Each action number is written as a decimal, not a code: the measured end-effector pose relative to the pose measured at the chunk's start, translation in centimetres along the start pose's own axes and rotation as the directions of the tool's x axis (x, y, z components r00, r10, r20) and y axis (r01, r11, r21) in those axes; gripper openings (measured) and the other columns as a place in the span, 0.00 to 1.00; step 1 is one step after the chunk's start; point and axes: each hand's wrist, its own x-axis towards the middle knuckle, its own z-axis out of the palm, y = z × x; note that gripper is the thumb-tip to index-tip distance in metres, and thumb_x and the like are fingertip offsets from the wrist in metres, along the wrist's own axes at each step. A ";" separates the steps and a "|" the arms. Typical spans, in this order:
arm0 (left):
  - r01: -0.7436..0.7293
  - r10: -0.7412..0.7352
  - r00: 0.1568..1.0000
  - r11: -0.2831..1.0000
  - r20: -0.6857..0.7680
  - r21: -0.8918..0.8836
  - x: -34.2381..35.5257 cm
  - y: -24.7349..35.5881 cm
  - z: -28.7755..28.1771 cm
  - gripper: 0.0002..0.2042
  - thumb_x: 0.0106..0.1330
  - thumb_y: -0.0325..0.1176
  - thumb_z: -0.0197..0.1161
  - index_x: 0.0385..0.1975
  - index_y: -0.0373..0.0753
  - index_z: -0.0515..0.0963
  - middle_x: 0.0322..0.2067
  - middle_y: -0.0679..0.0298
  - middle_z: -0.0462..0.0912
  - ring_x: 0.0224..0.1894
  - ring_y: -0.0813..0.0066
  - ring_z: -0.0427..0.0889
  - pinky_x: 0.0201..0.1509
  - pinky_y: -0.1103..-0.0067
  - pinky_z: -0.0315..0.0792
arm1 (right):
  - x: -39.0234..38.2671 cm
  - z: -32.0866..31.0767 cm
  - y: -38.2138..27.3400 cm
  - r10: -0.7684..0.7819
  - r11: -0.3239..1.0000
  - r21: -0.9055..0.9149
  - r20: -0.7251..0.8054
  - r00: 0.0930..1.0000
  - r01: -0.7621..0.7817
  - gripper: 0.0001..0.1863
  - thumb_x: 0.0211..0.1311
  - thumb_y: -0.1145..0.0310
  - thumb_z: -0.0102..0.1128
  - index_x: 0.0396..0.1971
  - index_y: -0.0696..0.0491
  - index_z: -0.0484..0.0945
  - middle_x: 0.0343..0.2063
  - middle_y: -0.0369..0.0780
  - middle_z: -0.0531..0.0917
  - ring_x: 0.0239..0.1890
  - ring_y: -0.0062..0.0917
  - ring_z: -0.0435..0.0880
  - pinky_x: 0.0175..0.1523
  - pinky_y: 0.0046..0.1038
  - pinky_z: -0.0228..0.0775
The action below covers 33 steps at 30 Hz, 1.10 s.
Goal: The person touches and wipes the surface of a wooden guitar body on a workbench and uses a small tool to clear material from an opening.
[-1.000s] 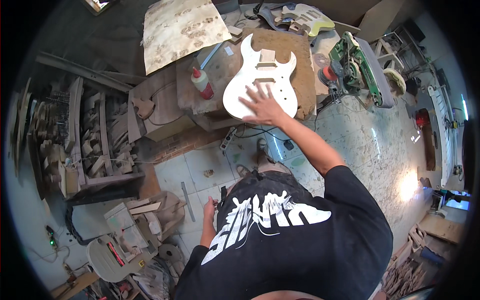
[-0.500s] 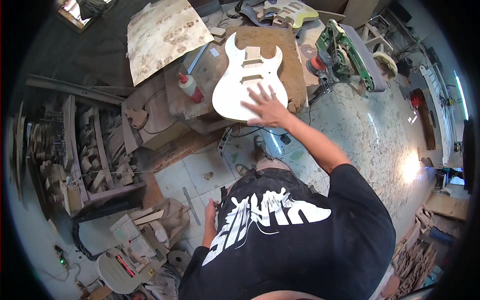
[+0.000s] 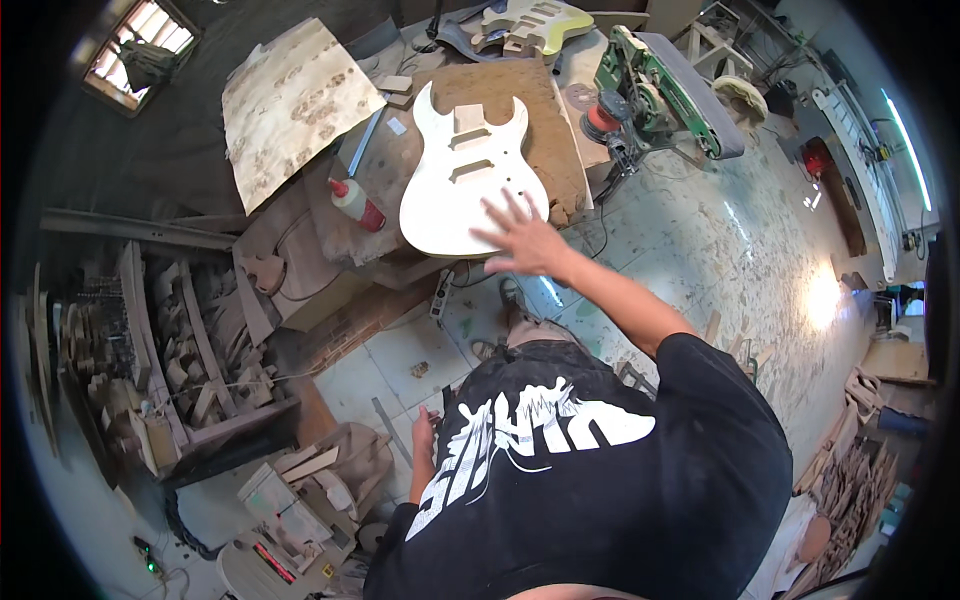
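Note:
A pale, unpainted electric guitar body point(image 3: 450, 215) lies flat on a brown board point(image 3: 565, 150) on the workbench, with cut-outs in its middle and a neck slot at the far end. Over its near right edge, my right hand point(image 3: 525, 240) is spread with fingers apart and holds nothing. Whether the palm touches the wood, I cannot tell. Down by my left hip hangs my left hand point(image 3: 424, 430), small in view, its fingertips apart and nothing visible in it. Left of the guitar body is a white glue bottle point(image 3: 357, 205) with a red cap.
A figured veneer sheet point(image 3: 300, 105) lies at the bench's far left. A second guitar body point(image 3: 540, 25) sits at the back. On the right stand a red-and-black sander point(image 3: 603, 118) and a green belt sander point(image 3: 665, 90). A rack of wood offcuts point(image 3: 190, 345) fills the left.
The whole view has shifted, with the bench now further left. My right hand has slid toward the guitar body's near right edge. My left hand stays by my hip.

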 end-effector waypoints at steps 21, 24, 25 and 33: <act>0.002 -0.001 1.000 1.000 0.008 -0.024 0.3 1.6 0.4 0.35 0.77 0.65 0.37 0.57 0.39 0.81 0.53 0.54 0.85 0.49 0.60 0.83 0.49 0.64 0.68 | -0.4 0.7 3.6 0.312 0.950 0.020 0.019 0.950 -0.312 0.39 0.70 0.26 0.34 0.76 0.27 0.59 0.81 0.43 0.43 0.81 0.54 0.34 0.78 0.65 0.25; -0.051 0.052 0.999 0.990 0.003 -0.128 -0.5 3.0 1.0 0.36 0.77 0.65 0.37 0.57 0.38 0.81 0.54 0.53 0.84 0.50 0.58 0.83 0.50 0.64 0.69 | 0.9 0.9 6.1 0.373 0.926 0.046 0.050 0.926 -0.375 0.38 0.70 0.26 0.34 0.76 0.25 0.59 0.81 0.42 0.42 0.81 0.53 0.34 0.78 0.64 0.24; -0.074 0.072 0.997 0.996 -0.034 -0.057 -1.3 3.3 1.1 0.37 0.77 0.65 0.37 0.58 0.37 0.80 0.55 0.52 0.84 0.50 0.57 0.83 0.50 0.63 0.69 | 1.2 0.8 7.4 0.382 0.922 0.032 0.064 0.922 -0.385 0.37 0.71 0.27 0.32 0.76 0.23 0.58 0.81 0.42 0.41 0.81 0.53 0.32 0.78 0.63 0.23; 0.061 -0.074 0.995 0.984 -0.071 -0.168 -5.4 3.6 4.1 0.36 0.80 0.62 0.37 0.57 0.31 0.79 0.56 0.49 0.83 0.54 0.56 0.81 0.60 0.65 0.72 | 5.0 -0.1 14.5 0.513 0.857 0.055 0.005 0.859 -0.512 0.41 0.70 0.26 0.33 0.78 0.29 0.55 0.81 0.45 0.39 0.80 0.54 0.28 0.78 0.61 0.17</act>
